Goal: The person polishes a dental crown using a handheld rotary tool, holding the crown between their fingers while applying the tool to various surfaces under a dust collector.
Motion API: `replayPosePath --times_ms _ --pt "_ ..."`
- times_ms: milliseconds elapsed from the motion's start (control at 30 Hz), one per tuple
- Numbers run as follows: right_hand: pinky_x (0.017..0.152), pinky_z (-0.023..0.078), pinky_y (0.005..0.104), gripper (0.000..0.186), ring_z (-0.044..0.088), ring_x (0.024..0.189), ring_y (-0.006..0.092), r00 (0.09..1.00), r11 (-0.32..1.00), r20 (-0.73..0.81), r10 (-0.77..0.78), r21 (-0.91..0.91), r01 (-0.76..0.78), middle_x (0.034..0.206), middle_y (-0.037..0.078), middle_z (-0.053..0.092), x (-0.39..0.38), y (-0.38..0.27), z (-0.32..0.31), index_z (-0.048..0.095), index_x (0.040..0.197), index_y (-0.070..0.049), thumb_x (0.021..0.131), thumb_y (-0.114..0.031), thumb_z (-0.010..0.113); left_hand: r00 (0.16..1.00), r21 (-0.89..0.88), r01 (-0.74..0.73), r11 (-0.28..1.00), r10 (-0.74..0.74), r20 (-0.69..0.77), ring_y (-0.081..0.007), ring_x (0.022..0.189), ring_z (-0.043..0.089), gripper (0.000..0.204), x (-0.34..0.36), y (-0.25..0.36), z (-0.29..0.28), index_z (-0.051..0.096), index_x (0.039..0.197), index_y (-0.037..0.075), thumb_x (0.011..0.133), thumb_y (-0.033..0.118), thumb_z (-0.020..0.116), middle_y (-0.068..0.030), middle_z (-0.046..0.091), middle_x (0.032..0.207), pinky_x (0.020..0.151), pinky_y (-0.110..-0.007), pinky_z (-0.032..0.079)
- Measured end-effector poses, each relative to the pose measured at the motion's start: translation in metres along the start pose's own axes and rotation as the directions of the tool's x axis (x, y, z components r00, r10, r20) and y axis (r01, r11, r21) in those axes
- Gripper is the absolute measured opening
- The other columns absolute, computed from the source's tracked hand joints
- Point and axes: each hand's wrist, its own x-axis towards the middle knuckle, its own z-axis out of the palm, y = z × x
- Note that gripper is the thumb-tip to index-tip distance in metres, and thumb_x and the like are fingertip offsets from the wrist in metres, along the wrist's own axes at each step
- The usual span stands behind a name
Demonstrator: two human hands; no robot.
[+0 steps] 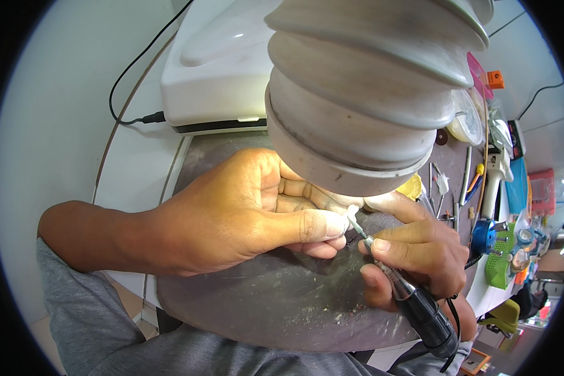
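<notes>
Between the thumb and fingers of my left hand [250, 219] is a small whitish piece [353, 212], pinched at the fingertips; its exact kind is too small to make out. My right hand [423, 247] grips a black and silver rotary handpiece [425, 314] like a pen. Its thin bit [358, 227] points up and left and meets the whitish piece, or comes very near it. Pale dust coats the fingertips of both hands. Above them hangs the wide mouth of a ribbed grey-white hose [351, 169], which hides part of my left fingers.
A white box-shaped machine [222, 81] with a black cable stands behind my left hand. The dark work surface [282, 307] carries pale crumbs. To the right lie thin metal tools [466, 175], a yellow cup [411, 187], a blue holder with bits [482, 237] and a green basket [500, 266].
</notes>
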Motion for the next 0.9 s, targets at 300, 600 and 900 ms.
replayPosePath --times_ms 300,600,900 --pt "0.09 0.053 0.0477 0.028 0.067 0.1 0.0362 0.999 0.999 0.004 0.034 -0.016 -0.033 0.083 0.012 0.069 0.0013 -0.0014 -0.0005 0.065 0.095 -0.002 0.071 -0.004 0.081 1.0 0.013 0.012 1.0 -0.012 -0.018 -0.021 0.098 0.065 0.032 -0.0003 0.0014 0.001 0.05 0.122 -0.008 0.092 0.0 0.058 -0.0177 0.06 0.109 0.086 -0.03 0.057" --pt "0.09 0.053 0.0478 0.03 0.066 0.101 0.0358 1.0 1.0 -0.002 0.011 -0.023 -0.011 0.085 0.011 0.068 -0.0011 -0.0001 0.0004 0.065 0.096 -0.003 0.071 -0.005 0.081 1.0 0.001 0.012 1.0 -0.012 -0.008 -0.022 0.097 0.066 0.031 0.0013 0.0006 0.0009 0.05 0.121 -0.008 0.093 0.001 0.057 -0.0182 0.06 0.11 0.085 -0.03 0.058" --pt "0.089 0.054 0.0477 0.03 0.066 0.101 0.0358 1.0 1.0 -0.003 0.013 -0.029 -0.013 0.085 0.01 0.068 -0.0005 -0.0001 0.0004 0.064 0.096 -0.004 0.071 -0.006 0.081 1.0 -0.009 0.004 1.0 -0.004 -0.001 -0.0218 0.097 0.066 0.03 0.0017 -0.0005 0.0005 0.05 0.121 -0.008 0.093 0.0 0.056 -0.0186 0.06 0.11 0.086 -0.029 0.058"
